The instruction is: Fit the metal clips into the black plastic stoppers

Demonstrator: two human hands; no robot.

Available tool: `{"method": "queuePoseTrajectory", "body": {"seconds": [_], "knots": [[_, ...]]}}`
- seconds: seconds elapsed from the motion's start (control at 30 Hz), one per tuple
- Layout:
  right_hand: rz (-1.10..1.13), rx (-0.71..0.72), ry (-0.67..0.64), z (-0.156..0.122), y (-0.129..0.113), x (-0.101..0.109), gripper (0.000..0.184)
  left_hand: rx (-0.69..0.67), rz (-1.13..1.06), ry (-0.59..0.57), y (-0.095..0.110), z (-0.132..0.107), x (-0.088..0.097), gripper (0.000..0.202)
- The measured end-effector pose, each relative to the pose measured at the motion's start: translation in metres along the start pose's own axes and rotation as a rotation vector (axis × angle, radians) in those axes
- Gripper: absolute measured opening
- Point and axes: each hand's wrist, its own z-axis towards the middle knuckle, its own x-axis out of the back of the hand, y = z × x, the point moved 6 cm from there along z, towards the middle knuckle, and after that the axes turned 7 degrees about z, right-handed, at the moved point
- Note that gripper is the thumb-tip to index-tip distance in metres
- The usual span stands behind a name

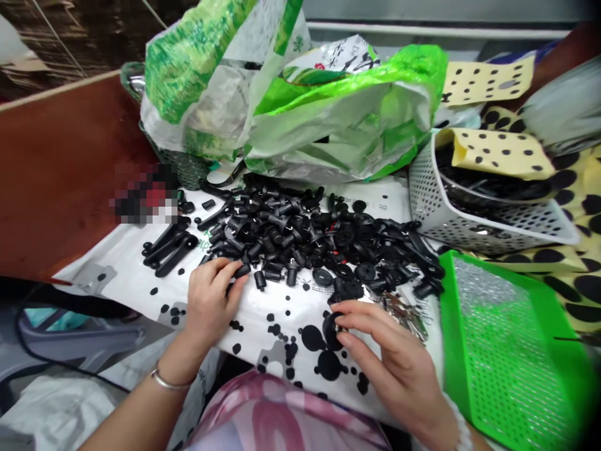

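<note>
A heap of small black plastic parts point(310, 238) lies on a white sheet with black spots point(277, 307). My left hand point(211, 300) rests at the near left edge of the heap, its fingers curled round a small black cylindrical piece point(241, 271). My right hand point(385, 351) is nearer to me on the right and pinches a round black disc part point(331, 329) between thumb and fingers. A bracelet sits on my left wrist point(166, 379). A small pile of metal pins point(404, 310) lies just beyond my right hand.
A green perforated tray point(507, 351) lies at the right. Behind it stands a white perforated basket point(469, 219) of dark parts under spotted yellow paper point(498, 150). Green and white plastic bags point(291, 100) fill the back. A brown tabletop point(56, 169) is at the left.
</note>
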Motion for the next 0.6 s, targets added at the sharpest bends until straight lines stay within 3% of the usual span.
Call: {"method": "queuePoseTrajectory", "body": {"seconds": [0.13,0.23,0.3,0.4,0.6], "knots": [[0.018,-0.003,0.006,-0.004,0.001,-0.001,0.019,0.000,-0.189,0.124,-0.004,-0.006,0.015,0.028],[0.061,-0.019,0.028,-0.005,0.003,-0.001,0.019,0.054,-0.331,0.145,-0.003,-0.012,0.024,0.030],[0.100,-0.048,0.049,-0.005,0.005,-0.001,0.018,0.091,-0.417,0.099,0.005,-0.011,0.025,0.028],[0.167,-0.095,0.114,-0.003,0.004,0.003,0.017,0.126,-0.595,-0.065,0.028,-0.004,0.018,0.024],[0.336,-0.090,0.285,0.002,-0.007,0.011,0.017,-0.021,-0.785,-0.277,0.082,0.010,0.002,0.021]]}}
